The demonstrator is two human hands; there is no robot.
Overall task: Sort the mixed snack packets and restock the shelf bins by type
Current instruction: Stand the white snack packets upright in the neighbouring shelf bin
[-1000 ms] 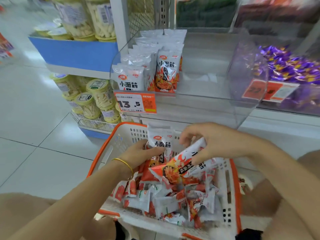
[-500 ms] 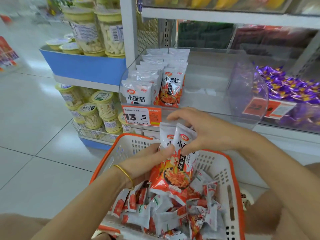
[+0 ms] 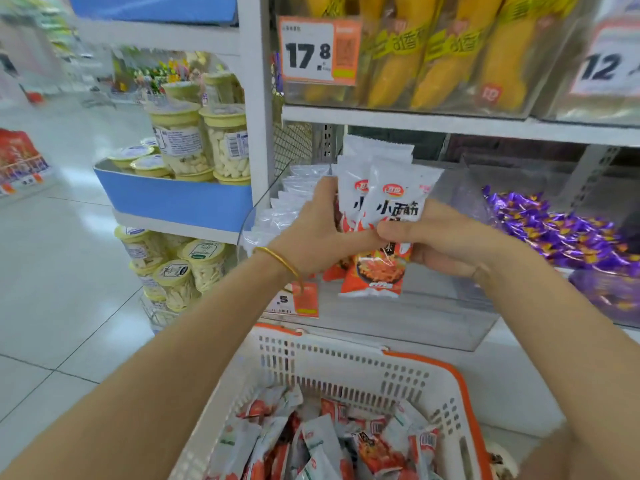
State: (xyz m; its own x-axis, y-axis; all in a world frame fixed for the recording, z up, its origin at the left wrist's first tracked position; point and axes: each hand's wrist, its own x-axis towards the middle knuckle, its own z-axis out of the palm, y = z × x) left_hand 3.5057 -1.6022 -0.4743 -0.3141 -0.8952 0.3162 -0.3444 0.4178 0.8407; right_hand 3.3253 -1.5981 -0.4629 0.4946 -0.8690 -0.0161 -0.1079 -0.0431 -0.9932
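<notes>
Both hands hold a small stack of white-and-orange snack packets (image 3: pixel 388 209) upright in front of the clear shelf bin (image 3: pixel 450 327). My left hand (image 3: pixel 311 233), with a gold bangle on its wrist, grips the stack from the left. My right hand (image 3: pixel 440 240) grips it from the right, thumb across the front packet. A row of the same packets (image 3: pixel 287 202) stands at the bin's left side, partly hidden by my left hand. Below, a white basket (image 3: pixel 346 368) with an orange rim holds several more loose packets (image 3: pixel 329 445).
A neighbouring clear bin to the right holds purple-wrapped candies (image 3: pixel 554 230). The upper shelf carries yellow packs (image 3: pixel 433 53) behind a 17.8 price tag. Yellow-lidded jars (image 3: pixel 197 140) fill blue trays on the left rack. Tiled floor lies at the left.
Both hands have lifted the stacked packets out of the basket and up to the level of the clear bin. The camera view has tilted upward, showing the upper shelf.
</notes>
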